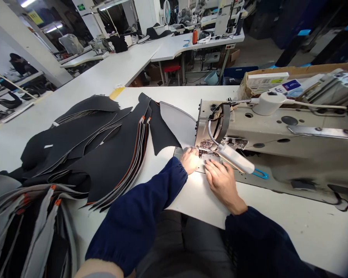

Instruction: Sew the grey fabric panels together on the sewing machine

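At the head of a sewing machine, my left hand has its fingers curled together beside the presser foot, on the narrow end of a grey fabric piece. A black fabric panel lies against that piece on its left. My right hand rests with outstretched fingers on the machine's metal bed plate, just right of the needle area. A white lamp on a flexible neck lights the spot. The fingertips and the stitching point are partly hidden.
Stacked black panels with orange edging spread over the white table to my left. Grey-backed pieces with orange tabs pile up in the near left corner. A cardboard box of supplies stands behind the machine.
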Tool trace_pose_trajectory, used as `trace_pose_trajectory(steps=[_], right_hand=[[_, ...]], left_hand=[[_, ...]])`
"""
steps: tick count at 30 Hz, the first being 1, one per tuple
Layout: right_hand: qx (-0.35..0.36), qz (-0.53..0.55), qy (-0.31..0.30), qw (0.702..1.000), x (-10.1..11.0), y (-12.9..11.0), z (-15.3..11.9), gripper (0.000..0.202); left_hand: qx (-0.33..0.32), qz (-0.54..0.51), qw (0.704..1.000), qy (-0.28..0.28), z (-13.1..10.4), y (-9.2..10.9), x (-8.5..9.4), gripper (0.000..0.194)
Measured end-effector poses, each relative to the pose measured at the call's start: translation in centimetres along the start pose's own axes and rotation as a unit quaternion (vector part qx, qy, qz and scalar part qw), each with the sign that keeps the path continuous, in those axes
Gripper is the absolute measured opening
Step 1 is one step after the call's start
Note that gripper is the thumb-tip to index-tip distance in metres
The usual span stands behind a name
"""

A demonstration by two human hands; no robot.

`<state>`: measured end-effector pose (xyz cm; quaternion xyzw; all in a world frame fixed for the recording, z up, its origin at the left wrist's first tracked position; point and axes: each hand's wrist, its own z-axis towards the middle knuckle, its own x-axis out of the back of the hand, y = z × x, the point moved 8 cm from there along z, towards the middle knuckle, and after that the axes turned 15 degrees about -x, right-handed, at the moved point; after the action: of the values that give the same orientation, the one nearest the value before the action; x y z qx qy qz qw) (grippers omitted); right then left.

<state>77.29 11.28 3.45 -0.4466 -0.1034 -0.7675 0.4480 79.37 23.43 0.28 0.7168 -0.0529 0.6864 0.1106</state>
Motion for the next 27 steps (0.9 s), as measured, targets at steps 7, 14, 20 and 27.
trace_pose_trajectory(steps=[7,14,20,27], right_hand=[[-0.042,0.043,0.062,0.996,5.1,3.8,-3.3,0.025],[-0.048,0.045,0.07,0.995,5.4,4.2,-4.5,0.024],[-0.038,0.031,0.038,0.998,3.8,2.7,-4.1,0.03],[-0.159,0.145,-0.086,0.973,0.3,1.4,-4.5,0.039]], left_hand=[[0.024,-0.018,1.0,-0.004,-0.2,-0.2,0.4,0.026],[0.053,-0.029,0.998,-0.009,-1.0,-0.1,0.6,0.03],[0.062,-0.044,0.997,-0.022,-1.1,0.0,0.6,0.047],[0.061,-0.075,0.995,-0.036,-1.3,1.0,1.8,0.048]])
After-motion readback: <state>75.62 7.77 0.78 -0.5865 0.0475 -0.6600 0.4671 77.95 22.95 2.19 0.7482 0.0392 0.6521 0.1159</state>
